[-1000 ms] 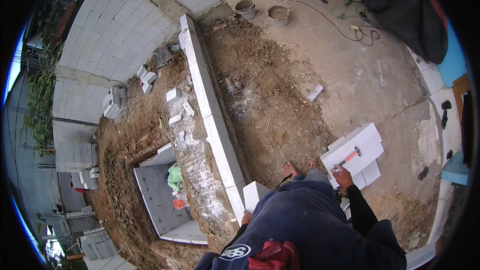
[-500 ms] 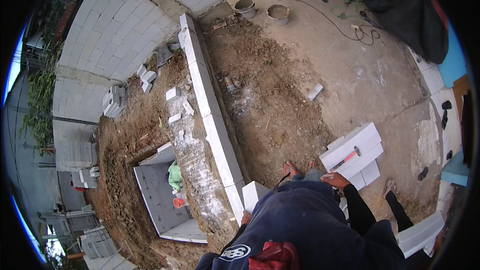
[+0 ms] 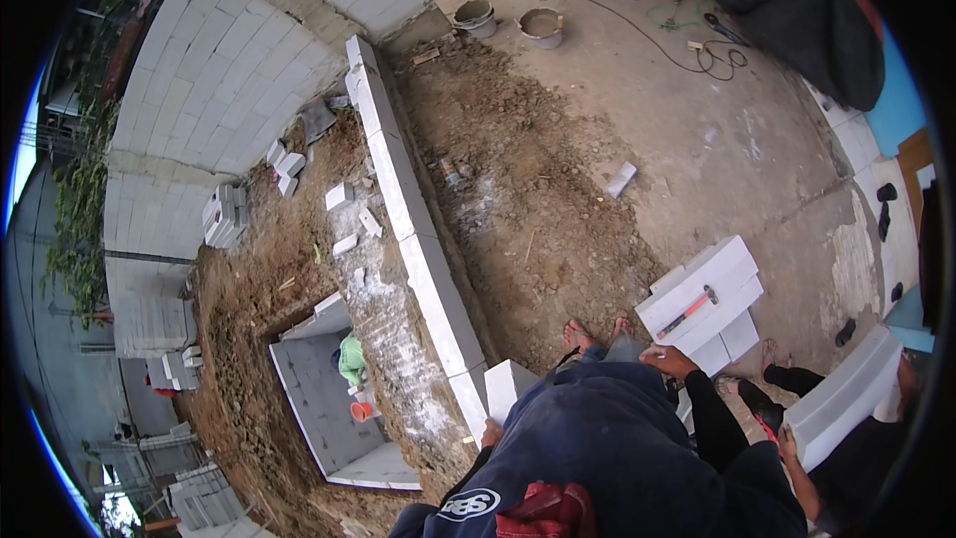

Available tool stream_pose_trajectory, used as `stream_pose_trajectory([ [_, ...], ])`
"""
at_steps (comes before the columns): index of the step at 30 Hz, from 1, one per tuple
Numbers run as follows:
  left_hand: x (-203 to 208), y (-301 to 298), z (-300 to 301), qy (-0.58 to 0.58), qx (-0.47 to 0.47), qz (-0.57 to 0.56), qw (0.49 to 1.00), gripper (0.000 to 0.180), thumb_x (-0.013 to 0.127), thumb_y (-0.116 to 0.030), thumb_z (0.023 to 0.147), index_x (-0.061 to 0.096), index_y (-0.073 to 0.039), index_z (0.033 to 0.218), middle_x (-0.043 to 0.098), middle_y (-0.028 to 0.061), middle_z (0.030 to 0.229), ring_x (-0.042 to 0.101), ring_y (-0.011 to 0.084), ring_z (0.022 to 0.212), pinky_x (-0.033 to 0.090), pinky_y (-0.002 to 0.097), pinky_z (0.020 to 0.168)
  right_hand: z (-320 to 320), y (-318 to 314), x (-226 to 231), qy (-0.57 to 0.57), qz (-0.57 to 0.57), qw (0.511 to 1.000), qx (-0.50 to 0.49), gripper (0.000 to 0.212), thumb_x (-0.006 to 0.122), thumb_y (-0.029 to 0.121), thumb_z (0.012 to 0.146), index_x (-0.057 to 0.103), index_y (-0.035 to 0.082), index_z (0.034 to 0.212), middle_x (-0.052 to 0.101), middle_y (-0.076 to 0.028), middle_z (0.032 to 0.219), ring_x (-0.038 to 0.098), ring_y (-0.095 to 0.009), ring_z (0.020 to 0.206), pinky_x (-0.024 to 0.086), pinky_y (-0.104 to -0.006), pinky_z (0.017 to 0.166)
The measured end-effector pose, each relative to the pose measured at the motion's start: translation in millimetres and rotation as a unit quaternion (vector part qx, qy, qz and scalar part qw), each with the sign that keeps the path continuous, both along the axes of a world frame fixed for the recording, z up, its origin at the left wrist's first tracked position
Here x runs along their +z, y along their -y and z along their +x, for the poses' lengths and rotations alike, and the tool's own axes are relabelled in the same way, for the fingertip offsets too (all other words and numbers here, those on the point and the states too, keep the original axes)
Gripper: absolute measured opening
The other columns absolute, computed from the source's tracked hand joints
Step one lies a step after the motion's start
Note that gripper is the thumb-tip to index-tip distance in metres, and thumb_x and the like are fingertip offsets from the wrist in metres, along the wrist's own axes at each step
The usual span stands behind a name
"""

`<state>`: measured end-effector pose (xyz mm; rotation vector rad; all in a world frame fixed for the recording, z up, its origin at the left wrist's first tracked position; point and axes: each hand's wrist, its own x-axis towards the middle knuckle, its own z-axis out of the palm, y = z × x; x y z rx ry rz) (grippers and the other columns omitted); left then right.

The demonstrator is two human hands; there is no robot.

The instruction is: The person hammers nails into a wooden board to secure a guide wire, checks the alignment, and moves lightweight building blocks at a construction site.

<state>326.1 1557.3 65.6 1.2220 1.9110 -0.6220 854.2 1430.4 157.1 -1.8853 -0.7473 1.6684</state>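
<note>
My left hand (image 3: 491, 432) grips the near edge of a white lightweight block (image 3: 508, 388) at the close end of a low white block wall (image 3: 430, 264). The torso hides part of that block. Bent over at my right knee, my right hand (image 3: 670, 362) rests with its fingers stretched out and nothing visible in them. Just beyond it, a hammer (image 3: 689, 314) with a red and black handle lies on a stack of white blocks (image 3: 712, 274). At the lower right, another person's hand (image 3: 789, 446) supports a long white block (image 3: 848, 401).
Left of the wall, a block-lined pit (image 3: 309, 394) holds a person in green (image 3: 351, 359) and an orange bucket (image 3: 360, 410). Loose blocks (image 3: 340, 196) lie on the soil. Two mortar buckets (image 3: 541, 28) and a cable (image 3: 637, 28) are at the far side.
The other person has come further into view at the lower right, and the long block they carry has moved up and right. My hands have stayed in place; the view has shifted slightly.
</note>
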Motion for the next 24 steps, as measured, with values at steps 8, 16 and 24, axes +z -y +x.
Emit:
stream_pose_trajectory([
  [8, 27.6, -10.0, -6.6, 0.005, -0.023, 0.016, 1.0, 0.056, 0.047, -0.043, 0.09, 0.038, -0.001, 0.127, 0.057, 0.0365, 0.122, 0.054, 0.0507, 0.119, 0.042, 0.0533, 0.101, -12.2, -8.0, 12.2, -0.02, -0.005, 1.0, -0.01, 0.051, 0.066, 0.05, 0.089, 0.07, 0.004, 0.11, 0.071, -0.009, 0.096, 0.066, -0.019, 0.094, 0.049, -0.0332, 0.086],
  [16, 40.7, -42.8, 23.9, 0.018, -0.114, 0.018, 0.993, 0.065, 0.059, -0.042, 0.082, 0.037, 0.002, 0.124, 0.059, 0.0338, 0.118, 0.056, 0.0471, 0.113, 0.044, 0.0504, 0.097, -14.6, 27.1, 17.5, 0.006, -0.019, 0.996, -0.084, 0.053, 0.067, 0.051, 0.089, 0.069, 0.002, 0.111, 0.07, -0.009, 0.1, 0.064, -0.017, 0.096, 0.048, -0.0314, 0.087],
  [24, 13.8, -62.3, -2.1, 0.188, -0.138, 0.045, 0.971, 0.077, 0.08, -0.034, 0.071, 0.037, 0.012, 0.116, 0.062, 0.0293, 0.111, 0.062, 0.038, 0.103, 0.05, 0.0433, 0.09, -44.1, 67.7, 12.2, 0.009, -0.096, 0.987, -0.128, 0.072, 0.059, 0.068, 0.085, 0.064, 0.006, 0.121, 0.065, -0.012, 0.114, 0.061, -0.025, 0.107, 0.044, -0.0358, 0.094],
])
